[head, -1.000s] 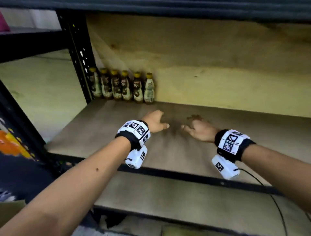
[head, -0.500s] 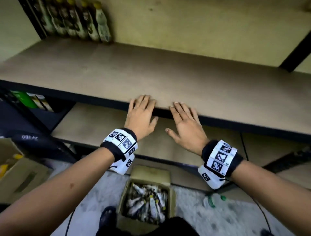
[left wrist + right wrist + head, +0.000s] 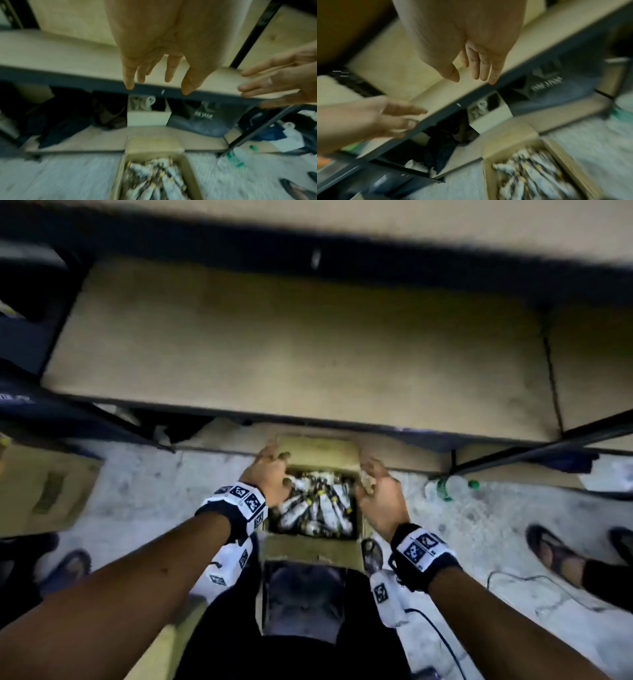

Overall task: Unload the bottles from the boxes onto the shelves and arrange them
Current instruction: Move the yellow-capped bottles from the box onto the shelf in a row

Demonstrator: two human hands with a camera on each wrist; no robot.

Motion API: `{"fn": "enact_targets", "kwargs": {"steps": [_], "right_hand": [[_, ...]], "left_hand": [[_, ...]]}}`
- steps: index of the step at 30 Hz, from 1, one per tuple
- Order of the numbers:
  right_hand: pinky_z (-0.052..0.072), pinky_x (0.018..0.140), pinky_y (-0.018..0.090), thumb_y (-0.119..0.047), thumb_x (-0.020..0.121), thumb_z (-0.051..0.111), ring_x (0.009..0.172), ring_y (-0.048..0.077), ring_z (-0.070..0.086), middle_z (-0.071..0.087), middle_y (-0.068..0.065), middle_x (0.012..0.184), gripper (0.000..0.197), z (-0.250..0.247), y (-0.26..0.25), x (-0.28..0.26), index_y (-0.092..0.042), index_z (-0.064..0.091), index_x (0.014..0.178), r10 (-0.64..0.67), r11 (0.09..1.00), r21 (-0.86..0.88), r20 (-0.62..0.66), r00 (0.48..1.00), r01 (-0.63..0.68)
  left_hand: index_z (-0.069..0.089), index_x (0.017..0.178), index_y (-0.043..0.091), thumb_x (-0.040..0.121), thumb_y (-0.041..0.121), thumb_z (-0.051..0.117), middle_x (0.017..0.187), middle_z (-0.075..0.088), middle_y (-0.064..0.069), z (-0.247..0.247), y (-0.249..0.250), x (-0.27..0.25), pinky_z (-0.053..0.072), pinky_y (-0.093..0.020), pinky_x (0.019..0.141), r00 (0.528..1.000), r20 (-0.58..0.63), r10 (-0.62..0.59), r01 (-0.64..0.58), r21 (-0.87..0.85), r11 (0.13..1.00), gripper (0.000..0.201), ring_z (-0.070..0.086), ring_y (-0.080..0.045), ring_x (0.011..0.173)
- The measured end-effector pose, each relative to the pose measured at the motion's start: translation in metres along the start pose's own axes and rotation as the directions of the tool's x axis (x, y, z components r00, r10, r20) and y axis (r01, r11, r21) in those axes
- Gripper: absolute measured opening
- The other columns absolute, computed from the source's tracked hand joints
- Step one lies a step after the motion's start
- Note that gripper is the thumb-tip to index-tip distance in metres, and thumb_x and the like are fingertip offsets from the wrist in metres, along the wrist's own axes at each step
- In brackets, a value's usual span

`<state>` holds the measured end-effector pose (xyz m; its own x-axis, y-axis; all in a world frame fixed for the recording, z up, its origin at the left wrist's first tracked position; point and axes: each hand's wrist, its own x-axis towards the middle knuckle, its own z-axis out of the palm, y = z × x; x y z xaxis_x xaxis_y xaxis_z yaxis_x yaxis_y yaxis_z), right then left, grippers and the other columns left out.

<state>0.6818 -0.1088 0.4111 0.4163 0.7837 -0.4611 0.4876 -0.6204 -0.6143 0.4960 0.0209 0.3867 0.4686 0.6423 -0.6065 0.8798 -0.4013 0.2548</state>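
My left hand (image 3: pixel 270 470) and right hand (image 3: pixel 380 494) hang over the open cardboard box (image 3: pixel 318 448) on the floor (image 3: pixel 164 484), one at each side wall, fingers loose and slightly spread, holding nothing. The bottles (image 3: pixel 315 505) lie jumbled inside, filling the box. Its far flap stands just beside the dark front edge of the lower shelf (image 3: pixel 274 347), whose wooden board is bare. A clear bottle with green cap (image 3: pixel 452 486) lies right of the box.
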Motion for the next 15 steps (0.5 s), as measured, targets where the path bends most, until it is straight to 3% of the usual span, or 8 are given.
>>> {"fn": "enact_targets", "kwargs": {"steps": [3,5,7,9,10,13,15], "right_hand": [[0.055,0.081,0.039,-0.007,0.088,0.061,0.101,0.032,0.065,0.069,0.015,0.108,0.038,0.059,0.063,0.015,-0.01,0.055,0.125,0.135,0.99,0.059,-0.057,0.989,-0.132],[0.053,0.084,0.038,-0.011,0.088,0.064,0.104,0.031,0.064,0.069,0.014,0.11,0.035,0.094,0.102,0.029,-0.008,0.057,0.122,0.206,0.978,0.019,-0.036,0.978,-0.205],[0.051,0.086,0.033,-0.014,0.087,0.064,0.107,0.03,0.064,0.068,0.013,0.113,0.037,0.128,0.141,0.049,-0.009,0.057,0.123,0.24,0.969,-0.055,0.003,0.971,-0.24],[0.046,0.082,0.029,-0.013,0.087,0.064,0.108,0.031,0.062,0.067,0.015,0.114,0.036,0.165,0.18,0.071,-0.008,0.057,0.123,0.272,0.956,-0.132,0.081,0.959,-0.261],[0.043,0.078,0.027,-0.014,0.088,0.063,0.107,0.031,0.062,0.067,0.015,0.114,0.035,0.185,0.197,0.086,-0.006,0.058,0.121,0.282,0.948,-0.187,0.126,0.951,-0.256],[0.033,0.071,0.021,-0.029,0.084,0.062,0.102,0.026,0.061,0.067,0.009,0.11,0.037,0.244,0.253,0.138,-0.009,0.063,0.116,0.299,0.928,-0.3,0.25,0.921,-0.22],[0.035,0.071,0.023,-0.03,0.087,0.063,0.086,0.021,0.058,0.06,0.001,0.093,0.031,0.276,0.284,0.171,-0.015,0.059,0.113,0.32,0.923,-0.313,0.3,0.899,-0.224]], "left_hand": [[0.034,0.145,0.012,0.092,0.024,0.054,0.152,0.02,-0.02,0.064,-0.033,0.021,0.043,-0.04,0.101,0.988,0.124,-0.089,0.095,-0.041,0.995,0.058,0.048,-0.04,0.123],[0.041,0.14,0.009,0.091,0.022,0.055,0.142,0.035,-0.021,0.109,-0.056,0.045,0.043,-0.038,0.096,0.978,0.171,-0.121,0.139,-0.102,0.985,0.053,0.05,-0.04,0.118],[0.054,0.121,0.007,0.089,0.024,0.055,0.123,0.052,-0.02,0.154,-0.074,0.071,0.046,-0.038,0.083,0.966,0.218,-0.14,0.179,-0.17,0.969,0.037,0.055,-0.037,0.105],[0.057,0.106,0.006,0.088,0.03,0.053,0.102,0.059,-0.016,0.207,-0.09,0.098,0.046,-0.037,0.073,0.947,0.275,-0.166,0.227,-0.208,0.951,0.03,0.058,-0.034,0.091],[0.059,0.108,0.007,0.087,0.035,0.052,0.1,0.06,-0.015,0.232,-0.098,0.116,0.048,-0.037,0.074,0.941,0.288,-0.179,0.244,-0.21,0.947,0.035,0.06,-0.034,0.092],[0.055,0.128,0.013,0.088,0.05,0.05,0.123,0.058,-0.014,0.306,-0.117,0.171,0.05,-0.04,0.086,0.923,0.314,-0.221,0.308,-0.261,0.915,0.055,0.057,-0.036,0.107],[0.048,0.136,0.009,0.091,0.049,0.052,0.137,0.05,-0.018,0.349,-0.126,0.209,0.047,-0.042,0.092,0.912,0.329,-0.246,0.332,-0.238,0.913,0.061,0.052,-0.039,0.118]]}}
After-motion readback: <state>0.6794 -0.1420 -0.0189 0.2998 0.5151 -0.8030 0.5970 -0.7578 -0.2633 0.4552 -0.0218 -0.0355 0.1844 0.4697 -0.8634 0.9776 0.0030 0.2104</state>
